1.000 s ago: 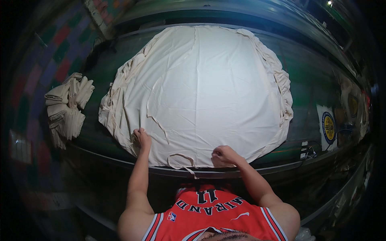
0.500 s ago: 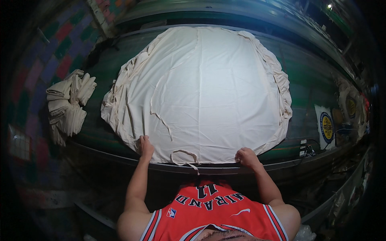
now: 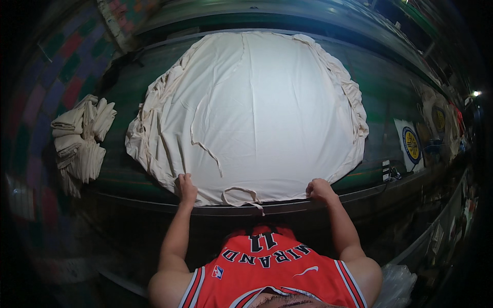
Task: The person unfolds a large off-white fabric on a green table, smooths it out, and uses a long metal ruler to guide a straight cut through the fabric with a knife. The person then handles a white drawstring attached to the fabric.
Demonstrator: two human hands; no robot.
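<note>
Your left hand (image 3: 186,189) and right hand (image 3: 320,190) each pinch the near hem of the large cream cotton cloth (image 3: 251,113) spread across the dark green table (image 3: 382,97). It looks soft, light and limp; grip its 2 near corners.

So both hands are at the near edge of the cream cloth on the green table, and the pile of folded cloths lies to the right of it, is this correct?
Not quite. The head view shows the pile of folded cloths to the left of the cream cloth, not the right. The left hand and right hand are indeed at its near edge on the green table.
</note>
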